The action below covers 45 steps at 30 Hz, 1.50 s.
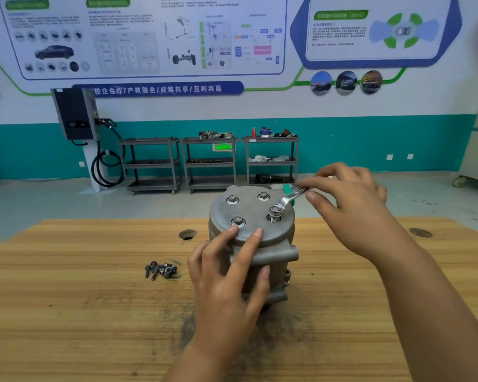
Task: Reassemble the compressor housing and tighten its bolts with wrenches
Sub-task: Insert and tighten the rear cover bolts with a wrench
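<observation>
Three carts by teal wall; wood bench w/ loose bolts.

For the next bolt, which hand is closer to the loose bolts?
Left. The left hand rests on the housing beside the loose bolts; the right hand holds the wrench beyond it.

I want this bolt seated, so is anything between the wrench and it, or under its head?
Nothing visible. The wrench sits on the bolt; only bare thread shows under its head. The left hand is clear of it.
</observation>
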Motion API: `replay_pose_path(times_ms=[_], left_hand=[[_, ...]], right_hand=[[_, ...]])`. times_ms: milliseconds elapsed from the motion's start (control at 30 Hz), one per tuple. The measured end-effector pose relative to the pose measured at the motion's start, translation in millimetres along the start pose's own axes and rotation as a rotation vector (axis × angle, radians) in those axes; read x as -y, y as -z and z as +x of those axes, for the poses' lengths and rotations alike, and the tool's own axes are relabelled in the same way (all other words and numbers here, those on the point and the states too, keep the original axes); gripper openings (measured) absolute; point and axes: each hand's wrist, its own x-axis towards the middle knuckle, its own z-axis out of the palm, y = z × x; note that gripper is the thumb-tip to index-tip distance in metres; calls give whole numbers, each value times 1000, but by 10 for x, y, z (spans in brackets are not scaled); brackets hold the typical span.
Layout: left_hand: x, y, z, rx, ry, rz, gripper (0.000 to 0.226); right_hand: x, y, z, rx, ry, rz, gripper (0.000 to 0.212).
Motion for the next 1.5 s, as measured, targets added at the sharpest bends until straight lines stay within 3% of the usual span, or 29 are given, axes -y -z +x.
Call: replay_pose_path(times_ms=[167, 333, 500, 633, 800, 933, 1133, 1367, 1500], left_hand=[[-37, -9, 6, -10, -2, 18, 42], [-44, -8, 13, -2, 12, 18, 45], [-34, 15, 21, 34, 21, -14, 51], [-16, 19, 4, 42, 6, -2, 58], [-40, -7, 3, 14, 13, -17, 50], [-63, -1, -3, 12, 19, -21, 48], [-98, 39, 18, 56, 6, -16, 56], [-87, 25, 8, 64, -5, -15, 57], [-99, 11, 14, 72, -7, -28, 57]], right_hand=[[-75, 242, -24, 117, -61, -118, 23], [-236, 544, -143, 340, -96, -3, 29], [-107, 743, -330, 609, 27, 146, 57], [175, 742, -408, 676, 205, 227, 39], [419, 483, -384, 534, 367, 311, 19], [509, 229, -300, 375, 395, 293, 30], [387, -41, -151, 73, 286, 230, 26], [358, -224, -115, -86, 174, 343, 10], [368, -323, -91, -174, 53, 426, 11]])
